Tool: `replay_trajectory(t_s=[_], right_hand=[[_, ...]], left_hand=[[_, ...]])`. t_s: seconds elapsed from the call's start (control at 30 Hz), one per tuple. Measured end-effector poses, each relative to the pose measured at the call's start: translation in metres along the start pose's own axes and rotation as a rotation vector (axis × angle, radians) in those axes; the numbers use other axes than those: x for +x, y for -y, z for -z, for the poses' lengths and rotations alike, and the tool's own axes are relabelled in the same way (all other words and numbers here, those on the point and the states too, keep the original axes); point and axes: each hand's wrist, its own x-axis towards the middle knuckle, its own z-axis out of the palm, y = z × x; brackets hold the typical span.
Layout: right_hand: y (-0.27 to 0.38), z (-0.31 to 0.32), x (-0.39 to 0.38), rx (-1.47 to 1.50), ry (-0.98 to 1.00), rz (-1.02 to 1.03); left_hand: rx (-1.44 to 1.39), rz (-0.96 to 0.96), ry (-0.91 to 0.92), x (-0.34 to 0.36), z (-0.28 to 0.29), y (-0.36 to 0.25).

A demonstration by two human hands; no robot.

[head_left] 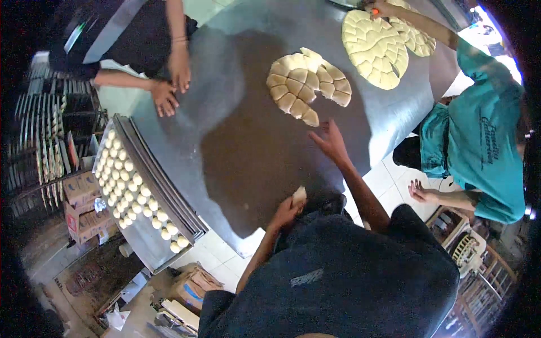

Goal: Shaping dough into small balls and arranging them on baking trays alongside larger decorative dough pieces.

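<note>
My left hand (285, 213) is by the near edge of the metal table (225, 169), close to my body. Its fingers are closed round a small pale dough piece (300, 195), whose top shows above them. My right hand (331, 142) reaches over the table with fingers spread and nothing in them. Just beyond its fingertips lies a flat round of dough (293, 87) cut into several segments, with a gap on its near right side. The lowest segment is nearest that hand, apart from the fingers.
A tray of several dough balls (128, 186) tops a stack at the left. Far left, a co-worker's hands (169, 93) rest at the table's edge. At the right, a co-worker in a green shirt (484, 129) reaches over larger scored dough (375, 48). Cardboard boxes (84, 211) stand lower left.
</note>
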Motion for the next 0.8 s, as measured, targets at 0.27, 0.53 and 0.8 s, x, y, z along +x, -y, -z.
replay_trajectory(t_s=[0.27,0.53,0.8], right_hand=[[0.019,-0.056,0.026,-0.058,0.002,-0.320],[0.028,-0.056,-0.244,-0.227,0.105,-0.007],[0.025,-0.094,-0.162,-0.617,-0.051,0.448]], left_hand=[[-0.014,-0.165,-0.670,-0.116,0.053,0.057],[-0.257,-0.034,-0.955,-0.147,0.080,0.124],[0.673,-0.426,-1.322,-0.047,0.133,0.067]])
